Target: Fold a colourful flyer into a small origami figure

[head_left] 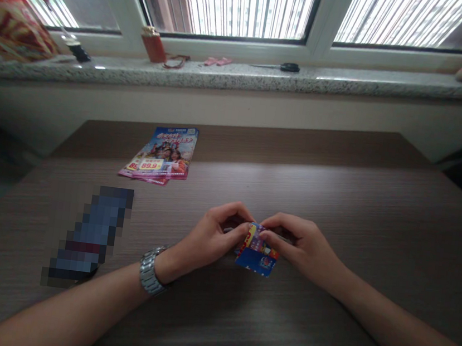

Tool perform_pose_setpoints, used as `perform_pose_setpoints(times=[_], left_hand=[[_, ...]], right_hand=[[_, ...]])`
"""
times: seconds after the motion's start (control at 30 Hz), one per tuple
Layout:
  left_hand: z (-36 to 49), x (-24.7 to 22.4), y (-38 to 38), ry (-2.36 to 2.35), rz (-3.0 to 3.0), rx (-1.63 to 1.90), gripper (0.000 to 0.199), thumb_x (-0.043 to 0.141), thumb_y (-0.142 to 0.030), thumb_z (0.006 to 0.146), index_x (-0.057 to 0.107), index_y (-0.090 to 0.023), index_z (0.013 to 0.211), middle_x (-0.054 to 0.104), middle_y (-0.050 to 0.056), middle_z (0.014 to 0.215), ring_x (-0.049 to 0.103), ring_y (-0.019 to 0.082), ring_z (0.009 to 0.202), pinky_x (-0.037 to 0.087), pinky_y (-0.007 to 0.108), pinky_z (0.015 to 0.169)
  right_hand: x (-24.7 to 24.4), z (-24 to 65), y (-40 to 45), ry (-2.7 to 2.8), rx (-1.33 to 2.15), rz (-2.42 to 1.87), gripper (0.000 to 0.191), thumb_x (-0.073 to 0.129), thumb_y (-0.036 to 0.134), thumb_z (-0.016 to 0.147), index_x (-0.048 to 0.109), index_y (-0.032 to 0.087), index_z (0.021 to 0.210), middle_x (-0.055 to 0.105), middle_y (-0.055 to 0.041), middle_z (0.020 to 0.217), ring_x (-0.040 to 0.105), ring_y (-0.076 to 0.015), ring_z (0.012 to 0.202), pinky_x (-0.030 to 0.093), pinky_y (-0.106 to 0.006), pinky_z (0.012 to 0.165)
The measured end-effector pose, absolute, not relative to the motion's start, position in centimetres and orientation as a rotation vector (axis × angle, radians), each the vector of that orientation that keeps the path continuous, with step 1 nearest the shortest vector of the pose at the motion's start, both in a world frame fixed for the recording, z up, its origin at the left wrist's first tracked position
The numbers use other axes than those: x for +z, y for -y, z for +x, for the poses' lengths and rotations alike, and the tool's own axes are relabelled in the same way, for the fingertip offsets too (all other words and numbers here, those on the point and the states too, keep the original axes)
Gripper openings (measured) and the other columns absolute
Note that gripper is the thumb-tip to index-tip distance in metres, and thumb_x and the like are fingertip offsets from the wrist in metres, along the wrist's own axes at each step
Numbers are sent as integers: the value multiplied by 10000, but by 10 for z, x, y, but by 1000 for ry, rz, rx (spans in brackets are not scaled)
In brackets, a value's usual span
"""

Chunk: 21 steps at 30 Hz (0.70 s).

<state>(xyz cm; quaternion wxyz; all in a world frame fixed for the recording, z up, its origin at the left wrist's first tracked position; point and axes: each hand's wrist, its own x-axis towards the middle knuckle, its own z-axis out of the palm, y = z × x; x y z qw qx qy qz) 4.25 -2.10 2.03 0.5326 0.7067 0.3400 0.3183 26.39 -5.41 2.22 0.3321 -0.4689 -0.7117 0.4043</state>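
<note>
while both thumbs press in from either side, the head view shows the left hand point(224, 229) and right hand point(300, 244) with fingers clamped on a small leaflet point(258, 255), its blue end showing just on the near side of the fingertips. a watch point(153, 270) sits behind the left fingers, at the wrist. beyond the fingers and to their left, flyers point(166, 156) lie overlapping on the table point(337, 203); nearer, also left of them, is a pixelated item point(92, 234). farthest from the fingers, a red case point(154, 45) stands on the sill point(234, 78).
</note>
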Motion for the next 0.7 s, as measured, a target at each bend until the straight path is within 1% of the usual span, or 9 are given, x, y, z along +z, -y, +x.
perform_pose_setpoints(times=[0.2, 0.4, 0.57, 0.7], left_hand=[[44, 20, 21, -783, 1636, 745, 199, 636, -336, 962, 643, -142, 919, 649, 16, 817, 584, 117, 731, 465, 199, 653], [43, 24, 20, -786, 1668, 748, 199, 612, -322, 976, 687, -141, 1007, 691, 40, 902, 622, 138, 817, 496, 217, 718], [45, 26, 23, -834, 1681, 743, 208, 646, -348, 959, 686, -144, 969, 700, 34, 881, 639, 136, 789, 504, 212, 689], [45, 23, 24, -845, 1726, 752, 230, 622, -361, 976, 684, -144, 930, 700, 32, 846, 641, 136, 775, 509, 219, 695]], right_hand=[[21, 265, 53, 1861, 1058, -1234, 198, 659, 393, 950, 730, 210, 976, 749, -18, 885, 667, -159, 784, 505, -264, 709], [21, 266, 52, 1797, 1138, -1261, 207, 646, 394, 952, 728, 206, 976, 753, -25, 880, 680, -171, 792, 515, -266, 689], [22, 266, 53, 1818, 1110, -1258, 188, 647, 377, 950, 726, 207, 949, 744, -20, 860, 667, -166, 779, 502, -268, 691], [24, 264, 55, 1837, 1089, -1248, 166, 644, 354, 950, 721, 207, 942, 738, -19, 853, 659, -164, 770, 491, -269, 683]])
